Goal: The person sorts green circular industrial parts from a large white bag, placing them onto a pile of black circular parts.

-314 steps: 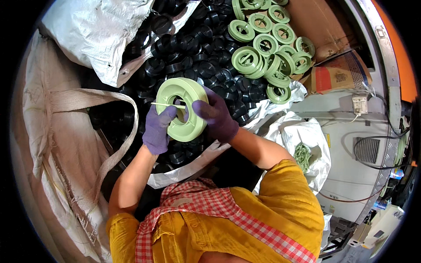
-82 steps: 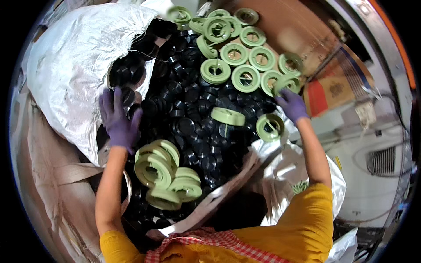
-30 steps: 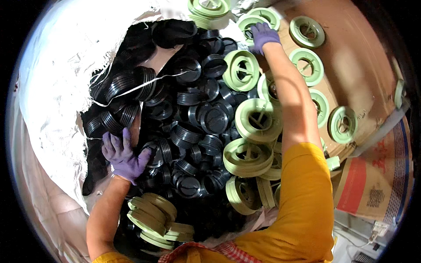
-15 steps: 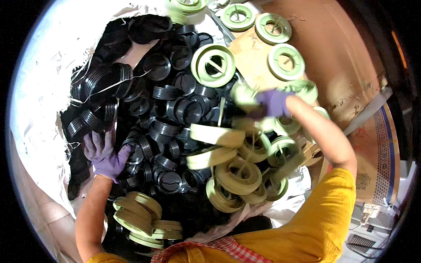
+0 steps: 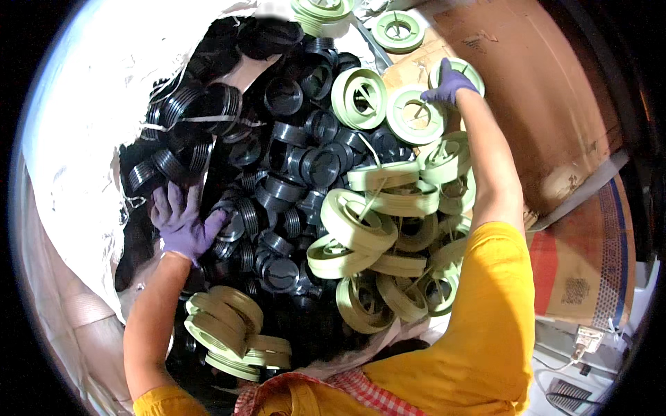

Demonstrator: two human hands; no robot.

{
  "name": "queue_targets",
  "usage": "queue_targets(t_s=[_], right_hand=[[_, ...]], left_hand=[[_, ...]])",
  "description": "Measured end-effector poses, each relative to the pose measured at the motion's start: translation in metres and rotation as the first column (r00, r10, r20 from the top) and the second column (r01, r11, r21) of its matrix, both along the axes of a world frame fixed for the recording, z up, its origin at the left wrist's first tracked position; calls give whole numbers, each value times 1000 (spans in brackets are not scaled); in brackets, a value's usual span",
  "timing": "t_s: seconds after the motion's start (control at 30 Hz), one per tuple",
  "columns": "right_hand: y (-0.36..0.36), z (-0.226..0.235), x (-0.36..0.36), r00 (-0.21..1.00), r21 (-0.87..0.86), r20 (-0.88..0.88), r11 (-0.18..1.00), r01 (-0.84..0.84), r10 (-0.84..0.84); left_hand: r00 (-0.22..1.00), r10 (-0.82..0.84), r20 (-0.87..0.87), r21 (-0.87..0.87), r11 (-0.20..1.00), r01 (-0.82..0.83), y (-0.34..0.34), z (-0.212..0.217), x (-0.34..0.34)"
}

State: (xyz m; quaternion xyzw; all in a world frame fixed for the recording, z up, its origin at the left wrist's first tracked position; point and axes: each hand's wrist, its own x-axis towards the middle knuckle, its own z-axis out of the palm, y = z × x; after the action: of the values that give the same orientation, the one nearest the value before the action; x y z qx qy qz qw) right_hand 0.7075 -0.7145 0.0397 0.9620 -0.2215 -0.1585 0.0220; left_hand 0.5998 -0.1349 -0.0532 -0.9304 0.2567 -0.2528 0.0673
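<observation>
My right hand, in a purple glove, reaches over two pale green plastic rings at the far right. Its thumb and fingers are spread, the thumb at the edge of the nearer ring and the fingers over the farther ring. No firm grip on either shows. On the left, my left hand, gloved alike, lies open with fingers apart on the heap of black ribbed plastic caps. Several more green rings are piled in front of my right arm, tilted and overlapping.
Another group of green rings lies near my body. A white woven sack edges the heap at the left. Brown cardboard stands at the right, with a power plug and cable below it. More rings sit at the far edge.
My right hand has moved away from the near ring pile to the two far rings, which now lie differently. The pile has shifted. My left hand stays on the black caps; the view has shifted slightly.
</observation>
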Motion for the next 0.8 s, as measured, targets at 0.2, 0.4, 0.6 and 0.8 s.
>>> queue_targets(t_s=[0.2, 0.4, 0.6, 0.8], right_hand=[[78, 30, -92, 966, -3, -205, 987, -163, 159], [101, 78, -172, 967, 196, 108, 949, -248, 231], [204, 145, -271, 542, -358, 488, 723, -591, 684], [365, 143, -434, 299, -196, 576, 484, -853, 761]], left_hand=[[982, 62, -176, 3, 998, -62, -14, 13, -2], [951, 133, -278, 14, 991, -135, -23, 30, -4], [947, 43, -319, -107, 991, -81, -3, 68, -29], [319, -869, -378, -825, 160, -542, 19, 163, -211]])
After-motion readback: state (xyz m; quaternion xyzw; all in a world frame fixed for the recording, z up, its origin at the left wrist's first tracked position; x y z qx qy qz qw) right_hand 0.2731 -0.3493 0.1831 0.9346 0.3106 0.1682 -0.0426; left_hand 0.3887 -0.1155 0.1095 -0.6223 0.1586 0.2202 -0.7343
